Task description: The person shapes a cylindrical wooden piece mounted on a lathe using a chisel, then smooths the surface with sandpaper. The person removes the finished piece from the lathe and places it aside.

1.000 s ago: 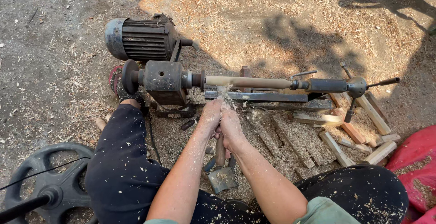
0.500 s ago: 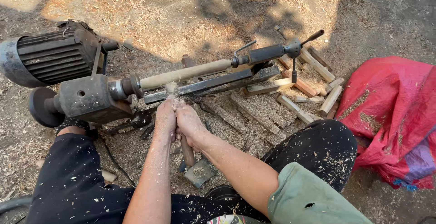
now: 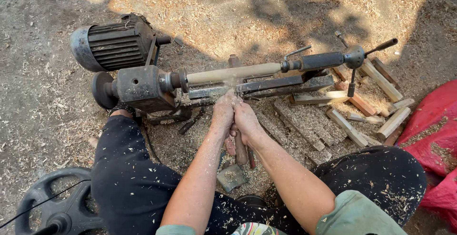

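With the left hand (image 3: 223, 112) and right hand (image 3: 246, 119) clenched round the chisel (image 3: 240, 150), brace it on the tool rest (image 3: 259, 86) and press lightly into the wooden spindle (image 3: 233, 73)

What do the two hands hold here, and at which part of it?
Both the left hand and right hand grip one wooden-handled turning tool near its front end; its handle sticks out behind them.

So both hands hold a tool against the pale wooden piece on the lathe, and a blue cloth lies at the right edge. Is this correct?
Not quite: the cloth at the right edge is red, not blue, as the head view shows. The rest holds: the left hand and right hand hold a tool against the pale wooden piece on the lathe.
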